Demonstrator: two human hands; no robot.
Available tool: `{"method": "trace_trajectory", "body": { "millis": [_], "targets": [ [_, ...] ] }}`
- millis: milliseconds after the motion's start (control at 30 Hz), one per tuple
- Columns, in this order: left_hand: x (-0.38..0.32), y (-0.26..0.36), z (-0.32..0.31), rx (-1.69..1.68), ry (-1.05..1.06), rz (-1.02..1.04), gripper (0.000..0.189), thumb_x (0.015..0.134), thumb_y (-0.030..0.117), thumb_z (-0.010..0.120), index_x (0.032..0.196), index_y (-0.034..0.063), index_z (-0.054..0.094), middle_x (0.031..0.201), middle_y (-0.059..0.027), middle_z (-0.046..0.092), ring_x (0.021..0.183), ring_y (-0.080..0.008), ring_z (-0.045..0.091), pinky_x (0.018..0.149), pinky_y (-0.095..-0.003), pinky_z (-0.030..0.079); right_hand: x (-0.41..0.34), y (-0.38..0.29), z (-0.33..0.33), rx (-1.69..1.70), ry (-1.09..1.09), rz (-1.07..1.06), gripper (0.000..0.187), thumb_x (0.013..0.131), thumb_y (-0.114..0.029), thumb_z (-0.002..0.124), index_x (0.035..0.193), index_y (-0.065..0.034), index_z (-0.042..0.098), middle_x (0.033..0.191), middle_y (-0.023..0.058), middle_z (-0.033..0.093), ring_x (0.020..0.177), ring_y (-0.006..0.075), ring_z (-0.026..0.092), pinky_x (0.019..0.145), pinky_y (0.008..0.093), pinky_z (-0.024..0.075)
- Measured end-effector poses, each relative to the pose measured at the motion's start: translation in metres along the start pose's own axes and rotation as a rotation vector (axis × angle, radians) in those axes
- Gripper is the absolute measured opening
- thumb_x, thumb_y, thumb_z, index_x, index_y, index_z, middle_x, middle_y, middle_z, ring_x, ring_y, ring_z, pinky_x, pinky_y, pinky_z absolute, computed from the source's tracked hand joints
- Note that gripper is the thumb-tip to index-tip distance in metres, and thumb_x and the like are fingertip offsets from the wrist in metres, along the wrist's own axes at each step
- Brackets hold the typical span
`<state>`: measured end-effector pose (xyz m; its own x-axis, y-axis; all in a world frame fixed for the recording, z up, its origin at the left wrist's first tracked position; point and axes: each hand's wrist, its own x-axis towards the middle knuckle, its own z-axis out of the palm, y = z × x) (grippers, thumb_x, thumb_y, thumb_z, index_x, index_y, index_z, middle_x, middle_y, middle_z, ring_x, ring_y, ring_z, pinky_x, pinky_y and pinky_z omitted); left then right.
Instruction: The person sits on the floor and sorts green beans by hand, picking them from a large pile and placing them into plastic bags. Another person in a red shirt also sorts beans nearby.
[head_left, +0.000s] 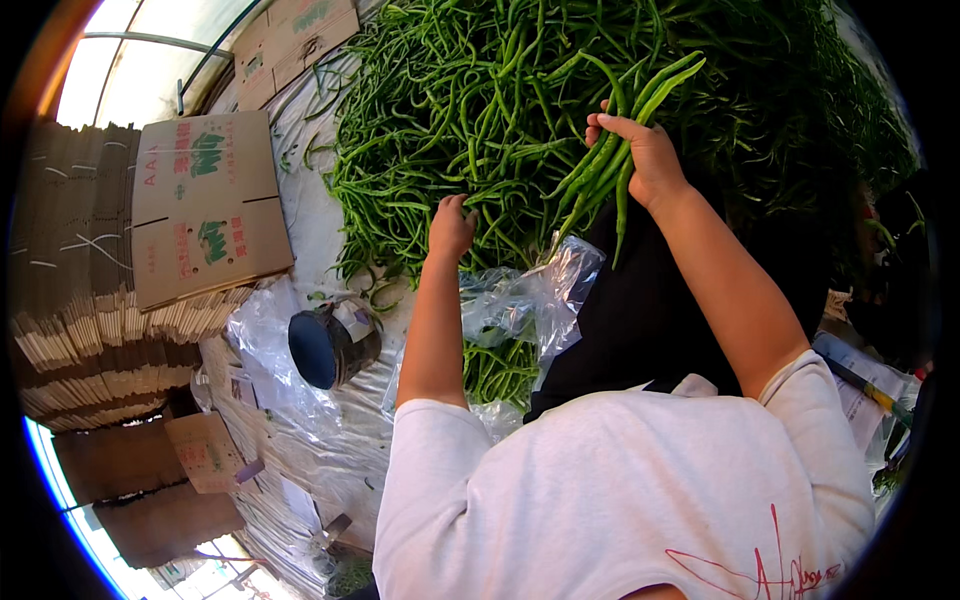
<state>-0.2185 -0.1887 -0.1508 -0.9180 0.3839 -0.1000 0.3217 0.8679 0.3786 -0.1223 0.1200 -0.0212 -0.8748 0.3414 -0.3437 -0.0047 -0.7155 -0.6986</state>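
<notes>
A large heap of long green chili peppers (442, 97) spreads before me. Raised over the heap's near right side, my right hand (646, 154) grips a bunch of long peppers (600, 176), their ends hanging past the palm. My left hand (452, 229) reaches to the heap's near edge, fingertips against the peppers; whether it pinches one is hidden. Between my forearms a clear plastic bag (551, 289) lies crumpled and open. More green peppers (499, 371) lie inside it, partly covered by its film.
A dark round container (322, 349) lies tilted on the pale ground sheet (304, 251), left of my left arm. Beside it is loose clear plastic film (281, 367). Stacked flat cardboard cartons (206, 202) with printing line the left. Papers (862, 390) lie at the right.
</notes>
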Motion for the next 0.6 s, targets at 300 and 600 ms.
{"method": "trace_trajectory", "body": {
  "millis": [300,600],
  "targets": [
    [0.026,-0.010,0.046,0.100,0.312,0.130,0.021,0.090,0.020,0.058,0.106,0.0079,0.065,0.078,-0.0084,0.067,0.068,-0.0269,0.062,0.066,-0.0367,0.050,0.013,-0.001,-0.013,0.033,0.083,-0.020,0.022,0.080,-0.001,0.064,0.101,-0.0026,0.057,0.086,0.0105,0.064,0.076,0.0207,0.063,0.071,0.0347,0.0521],
    [-0.013,0.172,-0.052,-0.534,0.343,0.222,0.030,0.087,0.002,0.060,0.117,0.0050,0.063,0.095,-0.0114,0.060,0.078,-0.0201,0.060,0.066,-0.0306,0.048,0.013,0.006,0.015,0.128,0.043,0.013,0.009,0.081,-0.006,0.065,0.090,-0.0038,0.063,0.081,0.0062,0.065,0.073,0.0182,0.059,0.072,0.0308,0.0447]
  ]
}}
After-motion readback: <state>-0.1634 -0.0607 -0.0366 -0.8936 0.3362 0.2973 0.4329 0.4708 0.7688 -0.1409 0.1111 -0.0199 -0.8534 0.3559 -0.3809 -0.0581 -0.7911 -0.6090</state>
